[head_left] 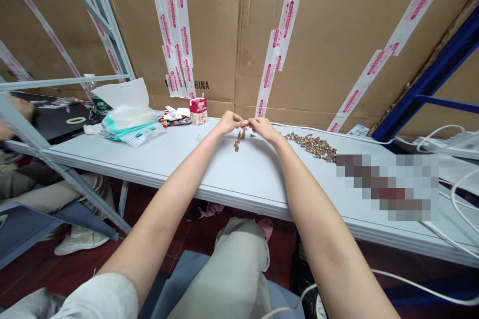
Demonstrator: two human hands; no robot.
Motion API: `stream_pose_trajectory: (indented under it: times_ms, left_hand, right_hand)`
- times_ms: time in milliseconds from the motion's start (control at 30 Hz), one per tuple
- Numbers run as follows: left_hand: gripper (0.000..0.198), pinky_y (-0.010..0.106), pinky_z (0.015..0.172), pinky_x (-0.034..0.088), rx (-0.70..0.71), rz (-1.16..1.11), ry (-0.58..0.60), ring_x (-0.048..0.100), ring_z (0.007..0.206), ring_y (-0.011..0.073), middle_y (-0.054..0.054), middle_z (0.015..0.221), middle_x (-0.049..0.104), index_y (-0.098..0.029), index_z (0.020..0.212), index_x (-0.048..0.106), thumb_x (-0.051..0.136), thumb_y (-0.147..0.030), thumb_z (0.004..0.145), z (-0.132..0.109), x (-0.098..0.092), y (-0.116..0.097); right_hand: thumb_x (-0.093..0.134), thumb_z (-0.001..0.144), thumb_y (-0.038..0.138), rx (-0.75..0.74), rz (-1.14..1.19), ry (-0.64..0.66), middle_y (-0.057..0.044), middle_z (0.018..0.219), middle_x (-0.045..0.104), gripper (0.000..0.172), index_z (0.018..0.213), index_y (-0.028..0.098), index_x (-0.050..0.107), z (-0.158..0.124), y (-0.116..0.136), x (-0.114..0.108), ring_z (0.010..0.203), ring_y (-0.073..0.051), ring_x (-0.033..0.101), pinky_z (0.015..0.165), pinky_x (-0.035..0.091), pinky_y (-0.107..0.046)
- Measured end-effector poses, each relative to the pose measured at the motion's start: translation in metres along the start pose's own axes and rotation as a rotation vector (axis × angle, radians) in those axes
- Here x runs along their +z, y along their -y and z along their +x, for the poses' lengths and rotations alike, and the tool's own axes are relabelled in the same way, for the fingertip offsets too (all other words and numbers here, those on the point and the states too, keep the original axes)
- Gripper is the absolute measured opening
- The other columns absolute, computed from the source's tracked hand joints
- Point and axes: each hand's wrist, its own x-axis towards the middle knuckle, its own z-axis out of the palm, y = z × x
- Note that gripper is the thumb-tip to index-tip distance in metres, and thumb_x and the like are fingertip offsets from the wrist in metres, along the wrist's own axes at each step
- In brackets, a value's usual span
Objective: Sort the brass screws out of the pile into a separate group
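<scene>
The left hand (pixel 229 122) and right hand (pixel 264 128) reach out over the white folding table (pixel 168 169) and meet near its back edge, fingers curled into tight pinches with the tips almost touching; whether they have hold of a piece between them is too small to tell. Just below them lies a small cluster of brass fittings (pixel 238 140), and a long heap of brass fittings (pixel 312 147) spreads along the back edge to the right, apparently placed there to sit within easy reach of the right hand. The forearms (pixel 318 199) slant in over the front edge, keeping the pinch at arm's length. Toward the back-left corner, a drink carton (pixel 198 111), snack wrappers (pixel 172 117) and a teal tissue pack (pixel 127 117) sit apart from the pieces, while a white cable (pixel 337 135) runs behind the heap. A blurred patch (pixel 387 187) hides the table's right part.
</scene>
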Motion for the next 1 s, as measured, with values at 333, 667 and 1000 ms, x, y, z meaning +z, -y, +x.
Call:
stream_pose_trajectory:
  times_ms: [333,667,1000]
  left_hand:
    - [0.023,0.024,0.062,0.04,0.019,0.148,-0.027,0.056,0.062,0.0132,0.008,0.068,0.069,-0.01,0.071,0.071,0.066,-0.032,0.065,-0.004,0.001,-0.005]
    - [0.03,0.022,0.063,0.041,0.023,0.106,0.063,0.057,0.063,0.0127,0.009,0.07,0.069,-0.009,0.072,0.071,0.056,-0.036,0.074,0.0,0.003,0.002]
    - [0.021,0.025,0.066,0.04,0.001,0.425,-0.146,0.061,0.07,0.0172,0.007,0.072,0.07,-0.018,0.075,0.071,0.06,-0.036,0.071,-0.009,0.014,-0.01]
  right_hand:
    - [0.035,0.079,0.037,-0.05,0.104,0.09,0.002,0.052,0.034,0.031,0.056,0.016,0.04,0.001,-0.011,0.001,0.05,-0.008,0.029,0.05,0.025,-0.022]
    - [0.027,0.083,0.046,-0.105,-0.079,0.0,0.0,0.055,0.045,0.044,0.06,0.015,0.049,0.002,-0.009,0.0,0.055,-0.011,0.04,0.055,0.028,-0.023]
    - [0.023,0.085,0.043,-0.072,-0.229,0.038,-0.002,0.06,0.053,0.046,0.066,0.016,0.054,-0.001,-0.004,0.001,0.059,-0.013,0.047,0.055,0.03,-0.022]
